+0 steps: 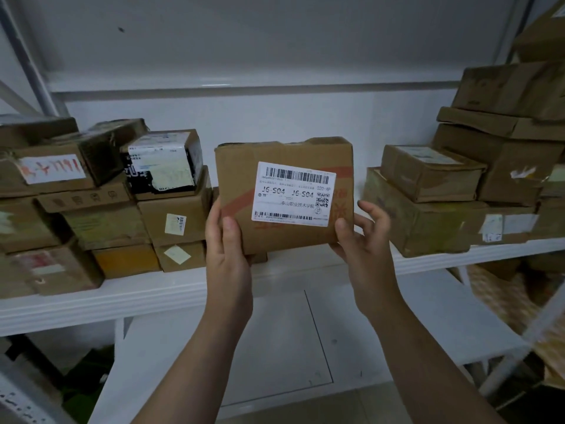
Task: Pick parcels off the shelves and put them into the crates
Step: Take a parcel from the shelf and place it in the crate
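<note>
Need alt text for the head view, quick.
The left hand and right hand hold a cardboard parcel, white barcode label facing the camera, before a white shelf. Other parcels are stacked on it at left and right.

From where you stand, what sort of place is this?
Most likely a parcel storeroom or courier pickup point. The white shelf carries stacked cardboard boxes, and the held parcel, gripped by the left hand and right hand, bears a shipping label with barcodes.
</note>
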